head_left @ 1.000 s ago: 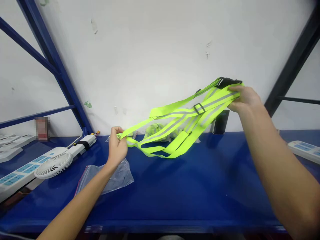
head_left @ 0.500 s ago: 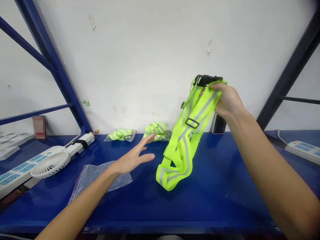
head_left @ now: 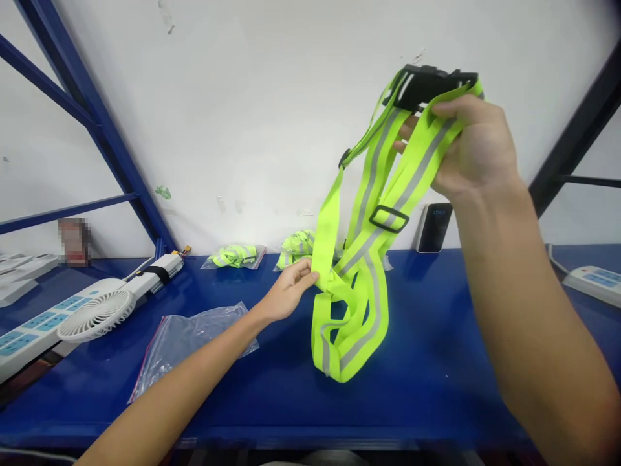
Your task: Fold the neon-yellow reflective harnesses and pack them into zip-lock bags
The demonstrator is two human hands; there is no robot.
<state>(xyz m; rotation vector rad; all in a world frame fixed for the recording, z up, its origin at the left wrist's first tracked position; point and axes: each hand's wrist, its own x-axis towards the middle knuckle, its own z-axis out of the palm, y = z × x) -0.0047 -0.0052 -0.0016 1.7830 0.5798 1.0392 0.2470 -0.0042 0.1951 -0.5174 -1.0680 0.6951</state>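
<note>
A neon yellow reflective harness with grey stripes hangs in loops over the table. Its black buckle is at the top, and a black slider sits partway down one strap. Up by the buckle, my right hand is closed around the straps. My left hand pinches the edge of a strap lower down on the left side. Under my left forearm lies a clear zip bag, flat on the table.
Against the wall rest a bagged yellow harness and another bagged bundle, partly covered by the hanging straps. A black-faced device stands behind my right wrist. To the left are a white fan and a power strip on the blue table.
My right hand has raised the harness up and to the right. The left hand, open before, has moved to the strap and closed on it.
</note>
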